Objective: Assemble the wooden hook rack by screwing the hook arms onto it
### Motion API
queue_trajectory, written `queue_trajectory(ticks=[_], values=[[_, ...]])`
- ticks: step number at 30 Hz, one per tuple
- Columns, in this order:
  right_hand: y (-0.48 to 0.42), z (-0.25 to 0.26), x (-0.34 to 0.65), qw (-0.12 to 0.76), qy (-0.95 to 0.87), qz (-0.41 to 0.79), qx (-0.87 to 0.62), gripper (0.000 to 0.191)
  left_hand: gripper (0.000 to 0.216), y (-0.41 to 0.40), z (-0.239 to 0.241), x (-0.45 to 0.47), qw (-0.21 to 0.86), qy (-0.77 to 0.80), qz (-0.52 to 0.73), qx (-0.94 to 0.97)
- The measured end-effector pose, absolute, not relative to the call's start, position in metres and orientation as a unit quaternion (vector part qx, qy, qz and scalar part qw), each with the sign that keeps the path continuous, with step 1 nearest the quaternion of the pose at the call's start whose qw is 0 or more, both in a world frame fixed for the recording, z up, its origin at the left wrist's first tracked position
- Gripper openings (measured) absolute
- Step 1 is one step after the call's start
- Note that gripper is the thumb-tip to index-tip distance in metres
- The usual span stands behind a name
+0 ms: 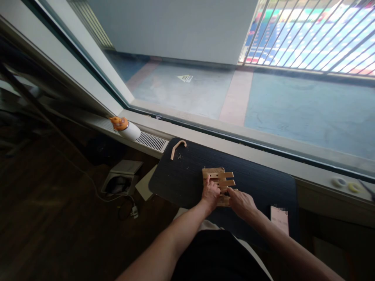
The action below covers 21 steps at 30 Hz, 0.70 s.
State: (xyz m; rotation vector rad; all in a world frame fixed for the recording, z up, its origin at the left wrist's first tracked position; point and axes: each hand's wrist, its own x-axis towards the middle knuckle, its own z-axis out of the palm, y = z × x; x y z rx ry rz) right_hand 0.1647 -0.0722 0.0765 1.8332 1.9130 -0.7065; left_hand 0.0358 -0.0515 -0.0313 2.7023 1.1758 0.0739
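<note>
- Head view: beneath a large glass window point(175, 101), a black round-cornered table point(260, 179) bears the work.
- A rough brown rectangular board point(213, 170) lies near the table's middle; two pale, flat wooden strips, the farther strip point(227, 175) and the nearer strip point(228, 182), rest across it.
- Progress, as judged: both strips are laid side by side; whether they are fixed cannot be told. A pale hook-shaped wooden piece point(174, 150) lies apart, unused.
- The strips' long axes run left to right, free ends rightward; the board's runs away from the person.
- Left hand point(211, 194): index extended onto the farther strip; grasp unclear.
- Right hand point(241, 203): fingers bent beside the strips; I cannot tell what they grasp.
</note>
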Motion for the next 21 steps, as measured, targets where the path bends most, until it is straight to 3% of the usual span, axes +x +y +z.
queue_trajectory(ticks=[5,10,14,21], values=[[-0.071,0.089,0.161,0.193,0.734,-0.247,0.602,0.029,0.013,-0.052,-0.031,0.036,0.094,0.4,0.031,0.911],[-0.069,0.085,0.163,0.211,0.737,-0.258,0.588,0.019,0.011,-0.052,-0.032,0.037,0.094,0.399,0.036,0.912],[-0.069,0.074,0.164,0.235,0.718,-0.264,0.6,0.033,0.014,-0.052,-0.033,0.037,0.094,0.4,0.035,0.911],[-0.068,0.069,0.162,0.256,0.684,-0.255,0.633,0.033,0.013,-0.052,-0.035,0.037,0.093,0.398,0.033,0.912]])
